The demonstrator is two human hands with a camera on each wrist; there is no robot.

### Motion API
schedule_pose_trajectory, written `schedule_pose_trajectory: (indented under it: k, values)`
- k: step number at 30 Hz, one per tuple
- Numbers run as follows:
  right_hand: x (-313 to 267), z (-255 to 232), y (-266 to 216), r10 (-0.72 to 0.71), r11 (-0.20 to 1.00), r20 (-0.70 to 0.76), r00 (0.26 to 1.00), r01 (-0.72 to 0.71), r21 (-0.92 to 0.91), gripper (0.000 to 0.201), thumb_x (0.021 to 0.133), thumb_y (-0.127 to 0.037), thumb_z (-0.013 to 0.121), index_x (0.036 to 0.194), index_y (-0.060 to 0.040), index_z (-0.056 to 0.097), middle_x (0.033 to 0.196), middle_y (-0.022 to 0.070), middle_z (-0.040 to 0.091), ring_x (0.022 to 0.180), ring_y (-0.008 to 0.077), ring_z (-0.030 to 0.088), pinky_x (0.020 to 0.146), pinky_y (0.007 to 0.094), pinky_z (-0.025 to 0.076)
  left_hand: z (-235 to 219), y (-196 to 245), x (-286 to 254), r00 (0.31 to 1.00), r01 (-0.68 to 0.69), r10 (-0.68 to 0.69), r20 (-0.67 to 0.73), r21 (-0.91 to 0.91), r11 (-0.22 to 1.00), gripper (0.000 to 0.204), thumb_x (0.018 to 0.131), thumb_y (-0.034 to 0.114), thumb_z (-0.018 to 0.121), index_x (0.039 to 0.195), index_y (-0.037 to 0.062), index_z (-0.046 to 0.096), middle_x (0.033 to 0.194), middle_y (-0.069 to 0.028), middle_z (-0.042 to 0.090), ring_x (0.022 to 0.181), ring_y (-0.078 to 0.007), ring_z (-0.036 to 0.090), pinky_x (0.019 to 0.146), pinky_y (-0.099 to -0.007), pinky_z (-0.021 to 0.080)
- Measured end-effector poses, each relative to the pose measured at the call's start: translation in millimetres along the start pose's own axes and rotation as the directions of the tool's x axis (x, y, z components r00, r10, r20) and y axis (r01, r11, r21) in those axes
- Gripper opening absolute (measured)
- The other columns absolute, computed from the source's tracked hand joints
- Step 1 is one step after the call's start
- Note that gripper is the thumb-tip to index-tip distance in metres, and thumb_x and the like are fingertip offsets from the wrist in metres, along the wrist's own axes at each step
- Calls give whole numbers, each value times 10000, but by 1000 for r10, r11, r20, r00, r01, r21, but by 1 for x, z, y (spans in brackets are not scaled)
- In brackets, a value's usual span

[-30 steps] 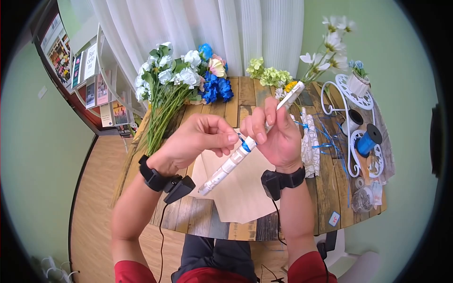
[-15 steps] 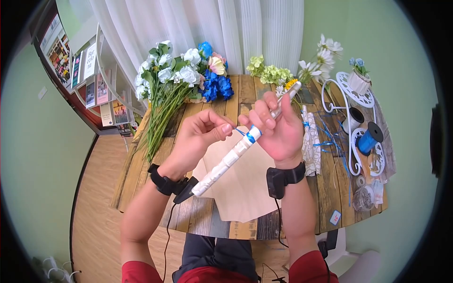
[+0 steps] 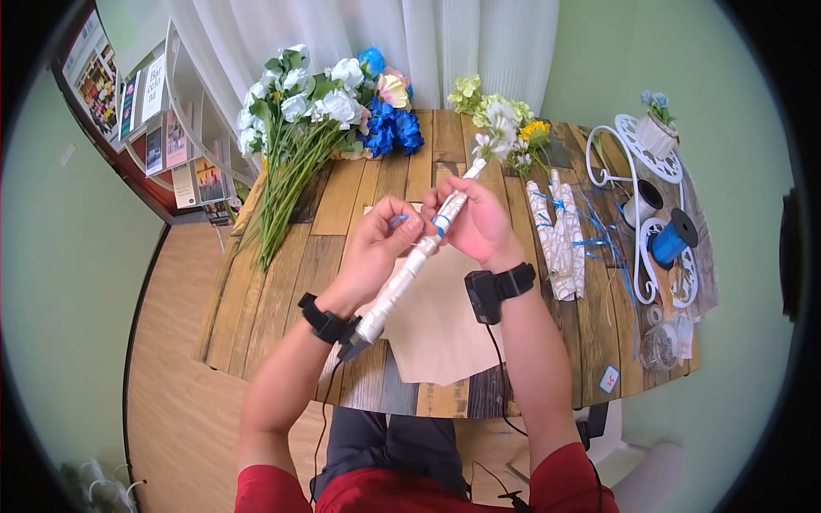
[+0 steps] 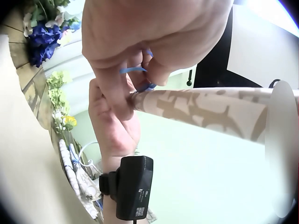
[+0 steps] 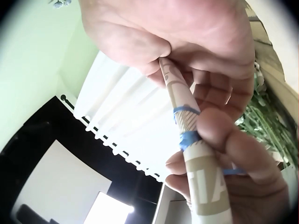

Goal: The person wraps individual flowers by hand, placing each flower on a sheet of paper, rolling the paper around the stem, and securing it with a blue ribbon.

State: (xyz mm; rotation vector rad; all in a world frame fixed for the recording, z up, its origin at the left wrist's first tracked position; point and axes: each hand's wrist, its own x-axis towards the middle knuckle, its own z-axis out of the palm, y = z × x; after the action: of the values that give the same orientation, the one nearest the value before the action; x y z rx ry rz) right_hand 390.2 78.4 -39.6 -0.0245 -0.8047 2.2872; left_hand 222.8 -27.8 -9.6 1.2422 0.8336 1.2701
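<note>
A slim white flower bunch rolled in printed paper (image 3: 398,286) slants up over the table, its white blossoms (image 3: 498,130) at the far end. Blue ribbon (image 5: 189,139) circles the paper in two bands. My right hand (image 3: 484,224) grips the roll above the ribbon, thumb along it. Just below, my left hand (image 3: 376,248) pinches the ribbon's blue tail (image 4: 133,70), its fingers right at the roll. The lower end of the roll extends past my left wrist.
Kraft paper (image 3: 445,342) lies under my hands. Long-stemmed white roses (image 3: 282,179) and blue flowers (image 3: 393,135) are at the back left. To the right are wrapped bunches (image 3: 560,248), a blue ribbon spool (image 3: 671,239), a white metal stand (image 3: 603,154) and a clear jar (image 3: 658,346).
The roll has turned more upright, its blossoms swinging left. My right hand has moved left and holds it nearer the ribbon; my left hand has come closer to the band, still pinching the tail.
</note>
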Motion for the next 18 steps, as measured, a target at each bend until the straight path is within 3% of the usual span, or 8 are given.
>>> schedule_pose_trajectory:
  k: [2,3,7,9,14,16,17,18]
  values:
    - [0,-11,5,23,996,-95,995,-31,-83,245,980,-284,458,859,-93,552,888,103,619,824,222,598,741,370,487,-12,-13,3,994,-45,64,-86,215,976,107,1030,168,480,1027,62,466,1017,-121,658,962,-225,683,837,-346,570]
    - [0,-18,6,29,985,-185,982,-60,-163,235,976,-280,462,889,-87,563,898,99,625,824,211,594,728,357,485,-19,-19,4,994,-47,67,-89,210,977,107,1030,168,480,1027,62,466,1017,-121,658,962,-225,683,837,-346,570]
    - [-4,-38,-2,130,980,-25,991,-132,-152,218,972,-274,478,965,-75,568,939,106,644,803,195,585,690,316,474,-32,-43,5,990,-13,-17,-141,-207,978,157,1049,235,430,1020,81,444,1047,-149,658,903,-250,694,796,-357,584]
    - [-2,-33,6,77,987,-83,994,-88,-137,208,969,-264,488,974,-73,569,945,113,645,777,189,584,670,309,471,-30,-47,7,981,-41,-27,-190,-344,938,176,1053,259,415,1018,89,436,1056,-158,657,885,-261,697,782,-364,589]
    - [-3,-33,10,41,989,-199,979,-68,-134,191,955,-230,535,1004,-51,582,906,120,647,690,193,587,623,304,472,-39,-46,13,989,-62,31,-146,-208,976,201,1050,298,418,1019,100,420,980,-139,653,845,-252,696,765,-367,585]
    - [-4,-42,7,68,918,-279,958,-170,-359,223,946,-247,571,1017,-37,601,847,97,647,648,201,587,617,315,486,-48,-48,10,995,-42,35,-96,-71,997,156,1056,237,427,1045,82,430,985,-106,658,876,-175,687,752,-284,558]
    - [-5,-45,5,73,917,-285,956,-177,-358,223,946,-247,571,1017,-37,601,847,97,647,648,201,587,617,315,486,-50,-50,10,995,-40,32,-98,-78,996,156,1056,237,427,1045,82,430,985,-106,658,876,-175,687,752,-284,558]
    - [-7,-42,3,52,815,-419,907,-280,-507,239,934,-247,600,1016,-23,613,840,85,651,655,185,591,622,306,482,-49,-48,8,994,-59,54,-94,-45,997,144,1051,212,438,1043,68,440,967,-98,658,862,-165,681,753,-280,555]
